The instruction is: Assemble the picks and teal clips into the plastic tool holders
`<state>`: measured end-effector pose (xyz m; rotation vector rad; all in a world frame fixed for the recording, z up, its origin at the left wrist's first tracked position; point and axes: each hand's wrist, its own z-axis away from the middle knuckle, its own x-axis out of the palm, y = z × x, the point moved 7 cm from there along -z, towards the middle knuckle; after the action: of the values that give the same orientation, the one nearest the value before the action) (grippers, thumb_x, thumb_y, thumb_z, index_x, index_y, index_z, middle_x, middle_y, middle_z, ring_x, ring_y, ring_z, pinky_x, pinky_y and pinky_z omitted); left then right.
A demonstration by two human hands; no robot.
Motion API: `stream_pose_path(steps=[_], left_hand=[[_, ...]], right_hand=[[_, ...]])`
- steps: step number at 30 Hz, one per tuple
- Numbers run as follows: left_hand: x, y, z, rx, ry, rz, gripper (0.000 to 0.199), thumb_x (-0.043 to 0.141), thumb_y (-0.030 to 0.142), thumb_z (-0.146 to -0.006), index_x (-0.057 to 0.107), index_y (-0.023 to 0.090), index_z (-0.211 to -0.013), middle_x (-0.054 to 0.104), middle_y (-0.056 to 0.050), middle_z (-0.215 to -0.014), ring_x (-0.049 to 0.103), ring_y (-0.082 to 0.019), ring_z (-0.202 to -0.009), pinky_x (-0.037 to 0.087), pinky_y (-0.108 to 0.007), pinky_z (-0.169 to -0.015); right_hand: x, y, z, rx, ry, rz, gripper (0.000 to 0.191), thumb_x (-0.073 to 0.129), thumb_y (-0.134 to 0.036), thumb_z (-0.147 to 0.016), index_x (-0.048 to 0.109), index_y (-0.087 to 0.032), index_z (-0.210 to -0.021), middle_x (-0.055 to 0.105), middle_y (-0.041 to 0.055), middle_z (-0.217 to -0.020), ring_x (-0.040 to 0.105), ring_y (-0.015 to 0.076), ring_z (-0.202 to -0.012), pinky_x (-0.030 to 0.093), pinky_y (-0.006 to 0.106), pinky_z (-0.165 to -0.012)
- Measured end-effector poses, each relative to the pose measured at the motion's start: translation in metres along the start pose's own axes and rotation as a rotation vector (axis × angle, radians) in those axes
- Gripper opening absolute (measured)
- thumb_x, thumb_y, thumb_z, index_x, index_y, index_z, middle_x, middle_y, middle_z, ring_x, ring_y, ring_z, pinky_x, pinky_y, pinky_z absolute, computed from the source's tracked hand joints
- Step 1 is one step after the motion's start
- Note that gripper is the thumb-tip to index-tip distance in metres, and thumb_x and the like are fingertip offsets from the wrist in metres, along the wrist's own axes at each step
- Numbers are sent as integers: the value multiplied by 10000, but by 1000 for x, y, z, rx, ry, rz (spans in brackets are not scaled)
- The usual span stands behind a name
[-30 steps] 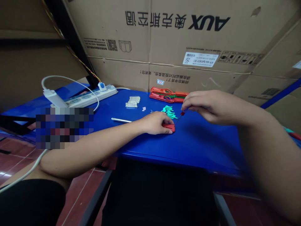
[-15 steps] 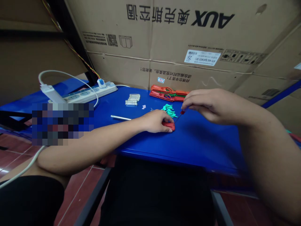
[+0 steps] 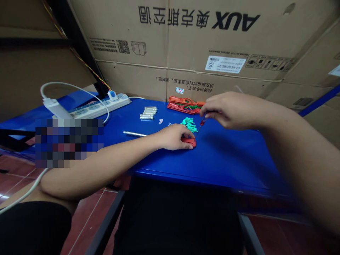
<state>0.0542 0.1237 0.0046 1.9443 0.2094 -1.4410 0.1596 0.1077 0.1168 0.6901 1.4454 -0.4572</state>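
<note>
A person's left hand (image 3: 171, 137) curls over a small red plastic piece (image 3: 190, 142), fingers clenched around it and holding it down on a blue table (image 3: 225, 159), near the middle of the work area. The right hand (image 3: 228, 109), reaching in from the right, pinches a slim pin with a red head (image 3: 202, 123) between thumb and fingertips, its thin shaft slanting down toward the red plastic piece; whether the tip touches cannot be told. Just beyond the hands lies a heap of teal plastic pieces (image 3: 189, 124), and farther back, two long orange-red plastic strips (image 3: 183, 105) lie side by side. To the left are a cluster of short metal tubes (image 3: 148, 113), a loose metal rod (image 3: 134, 133) and a white power strip (image 3: 90, 108). A large cardboard carton (image 3: 172, 53) stands along the far edge, its printing upside down.
</note>
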Motion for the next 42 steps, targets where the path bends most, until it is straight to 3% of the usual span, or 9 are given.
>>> stream_pose_path(steps=[3, 9, 15, 21, 25, 29, 34, 39, 42], left_hand=[[0, 3, 0, 5, -13, -8, 359, 705, 415, -808, 738, 210, -1101, 727, -55, -991, 647, -209, -916, 476, -319, -803], [-1, 2, 1, -65, -18, -40, 350, 720, 414, -782, 724, 189, -1050, 705, -58, -961, 633, -206, -848, 464, -305, -720], [-2, 9, -1, 110, 61, 140, 478, 663, 408, -874, 610, 221, -1311, 698, -73, -1137, 646, -206, -1016, 491, -317, -879], [-3, 11, -8, 141, 102, 152, 285, 471, 344, -996, 710, 192, -962, 736, -38, -977, 651, -171, -926, 466, -284, -836], [-2, 11, -10, 155, 75, 152, 341, 443, 353, -998, 649, 167, -800, 642, -11, -763, 575, -144, -740, 432, -269, -726], [0, 14, -11, 191, 48, 172, 321, 440, 332, -1001, 641, 175, -807, 655, -13, -820, 586, -148, -810, 436, -273, -789], [3, 13, -12, 178, 8, 223, 278, 447, 270, -997, 675, 175, -867, 700, -22, -911, 619, -146, -903, 444, -277, -894], [2, 12, -13, 169, 9, 222, 283, 457, 264, -990, 689, 180, -850, 706, -21, -894, 615, -147, -907, 444, -282, -911], [3, 14, -13, 184, -3, 220, 276, 458, 235, -984, 693, 176, -853, 714, -27, -911, 619, -144, -916, 444, -275, -913]], right_hand=[[-1, -5, -6, 90, -103, 121, 304, 457, -335, -919, 731, -204, -916, 697, 81, -849, 618, 216, -745, 413, 338, -659], [-8, -18, -18, 316, -124, 294, 778, 250, -724, -933, 761, -161, -770, 659, 160, -703, 622, 296, -728, 352, 348, -591], [-5, -11, -15, 407, -80, 234, 817, 187, -715, -948, 768, -163, -790, 692, 161, -737, 634, 281, -732, 341, 332, -587], [-5, -8, -7, 424, -31, 255, 823, 157, -699, -956, 744, -162, -745, 670, 141, -683, 620, 258, -688, 292, 308, -555], [-8, -17, -1, 164, -48, 170, 567, 292, -567, -981, 703, -179, -939, 707, 116, -873, 599, 217, -711, 273, 295, -547], [-8, -19, 2, 77, -77, 175, 397, 364, -445, -979, 676, -201, -965, 690, 94, -830, 550, 191, -636, 255, 301, -533], [-10, -9, -1, 273, -99, 283, 666, 278, -629, -970, 697, -165, -741, 647, 125, -687, 576, 221, -629, 270, 309, -552], [-9, -20, -1, 35, -109, 135, 408, 420, -483, -956, 710, -210, -1045, 711, 98, -891, 596, 204, -696, 304, 302, -568], [-7, -17, -2, 114, -103, 219, 509, 350, -497, -979, 736, -178, -889, 684, 109, -749, 565, 197, -617, 279, 308, -548]])
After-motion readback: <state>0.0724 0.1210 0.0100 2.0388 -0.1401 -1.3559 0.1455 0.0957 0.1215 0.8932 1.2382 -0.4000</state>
